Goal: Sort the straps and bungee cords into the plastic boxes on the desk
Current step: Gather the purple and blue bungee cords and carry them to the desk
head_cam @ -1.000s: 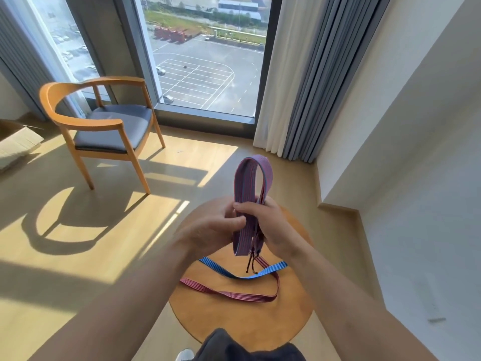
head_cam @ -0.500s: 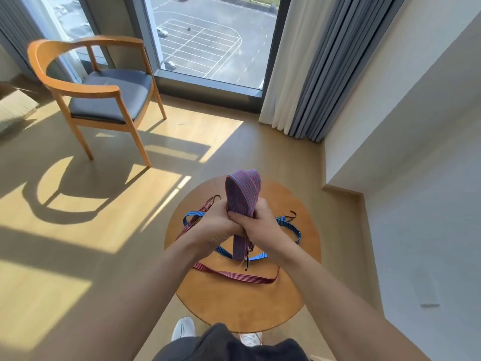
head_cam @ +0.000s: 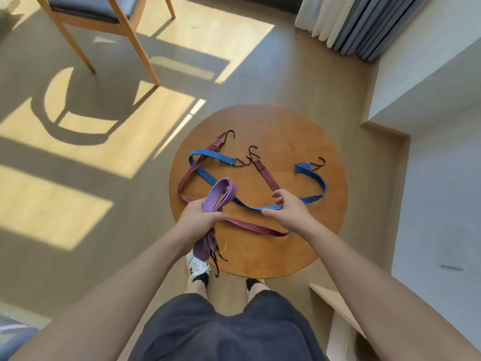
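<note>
Half a second ago both hands clasped the folded purple bungee cord [head_cam: 220, 194]. Now the right hand [head_cam: 291, 208] has let go and hangs with fingers spread and loosely bent over the blue bungee cord [head_cam: 316, 187], contact undeterminable, while the left hand [head_cam: 200, 222] alone grips the purple bundle at the round table's [head_cam: 299, 142] near-left edge. Judgement: one cord folded, next pick-up starting; blue and red bungee cord [head_cam: 260, 227] lie loose on the table, no plastic boxes or legible writing in view.
</note>
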Demonstrator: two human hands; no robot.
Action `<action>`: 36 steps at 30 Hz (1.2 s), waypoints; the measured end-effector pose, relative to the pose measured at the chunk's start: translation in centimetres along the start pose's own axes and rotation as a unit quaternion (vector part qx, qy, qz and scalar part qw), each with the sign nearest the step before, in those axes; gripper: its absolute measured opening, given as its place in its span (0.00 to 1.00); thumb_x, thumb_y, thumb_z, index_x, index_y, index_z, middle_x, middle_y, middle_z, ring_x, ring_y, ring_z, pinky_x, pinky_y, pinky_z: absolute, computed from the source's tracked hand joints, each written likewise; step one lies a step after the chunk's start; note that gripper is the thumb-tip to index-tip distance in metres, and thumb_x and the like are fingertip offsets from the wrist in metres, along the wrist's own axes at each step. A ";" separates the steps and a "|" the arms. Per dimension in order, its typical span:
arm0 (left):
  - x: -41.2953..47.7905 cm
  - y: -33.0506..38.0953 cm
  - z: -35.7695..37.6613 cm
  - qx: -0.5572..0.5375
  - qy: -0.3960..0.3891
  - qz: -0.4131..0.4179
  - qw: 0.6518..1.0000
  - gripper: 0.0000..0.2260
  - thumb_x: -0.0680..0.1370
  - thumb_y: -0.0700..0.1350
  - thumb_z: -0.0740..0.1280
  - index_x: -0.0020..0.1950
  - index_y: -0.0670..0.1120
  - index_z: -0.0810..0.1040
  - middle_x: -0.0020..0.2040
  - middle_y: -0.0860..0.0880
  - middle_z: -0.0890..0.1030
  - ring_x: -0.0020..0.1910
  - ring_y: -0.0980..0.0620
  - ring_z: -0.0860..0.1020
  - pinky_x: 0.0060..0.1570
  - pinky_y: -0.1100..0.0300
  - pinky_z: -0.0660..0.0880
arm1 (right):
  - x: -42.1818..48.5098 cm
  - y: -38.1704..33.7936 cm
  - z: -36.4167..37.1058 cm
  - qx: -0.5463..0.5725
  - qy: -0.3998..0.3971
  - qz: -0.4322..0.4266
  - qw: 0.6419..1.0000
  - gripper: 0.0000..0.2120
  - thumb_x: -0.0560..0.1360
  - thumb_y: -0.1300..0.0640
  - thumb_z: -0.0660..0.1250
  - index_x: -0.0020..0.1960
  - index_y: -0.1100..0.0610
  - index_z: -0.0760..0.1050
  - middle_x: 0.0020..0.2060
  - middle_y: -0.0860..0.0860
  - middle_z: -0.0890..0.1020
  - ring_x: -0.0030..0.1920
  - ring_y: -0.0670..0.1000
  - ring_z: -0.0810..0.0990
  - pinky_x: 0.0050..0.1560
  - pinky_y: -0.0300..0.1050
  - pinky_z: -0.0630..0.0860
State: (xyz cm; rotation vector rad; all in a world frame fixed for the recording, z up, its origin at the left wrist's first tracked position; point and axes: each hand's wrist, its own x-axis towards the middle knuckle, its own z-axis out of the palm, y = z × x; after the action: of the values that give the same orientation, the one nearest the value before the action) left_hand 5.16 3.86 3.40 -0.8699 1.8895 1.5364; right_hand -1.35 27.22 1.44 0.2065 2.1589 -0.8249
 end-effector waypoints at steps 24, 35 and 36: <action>2.5 4.4 -2.2 -0.098 0.070 0.033 0.992 0.18 0.80 0.44 0.72 0.36 0.44 0.68 0.25 0.47 0.68 0.21 0.48 0.69 0.25 0.60 0.69 | 3.1 -0.3 -1.4 -0.162 0.171 -0.141 0.962 0.14 0.75 0.47 0.71 0.56 0.52 0.77 0.46 0.47 0.78 0.49 0.50 0.75 0.46 0.45 0.73; -3.4 16.0 -4.2 -0.114 -0.013 0.212 0.971 0.04 0.77 0.35 0.73 0.50 0.38 0.79 0.44 0.43 0.83 0.40 0.49 0.83 0.33 0.58 0.80 | -7.1 -12.2 -11.1 -0.089 0.281 -0.329 0.897 0.12 0.75 0.48 0.73 0.52 0.55 0.80 0.43 0.48 0.81 0.44 0.51 0.78 0.44 0.48 0.76; -3.9 16.6 -4.5 -0.112 -0.016 0.225 0.968 0.07 0.77 0.35 0.73 0.53 0.36 0.80 0.48 0.44 0.84 0.41 0.49 0.83 0.33 0.58 0.81 | -8.1 -13.1 -11.7 -0.084 0.289 -0.339 0.891 0.12 0.75 0.48 0.73 0.53 0.55 0.80 0.44 0.48 0.81 0.44 0.50 0.78 0.44 0.48 0.77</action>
State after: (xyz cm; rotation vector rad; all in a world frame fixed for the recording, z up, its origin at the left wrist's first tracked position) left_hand -5.16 2.31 17.55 -0.5189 2.0088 2.0500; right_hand -8.49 25.32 19.31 -0.4879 2.9144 -1.0362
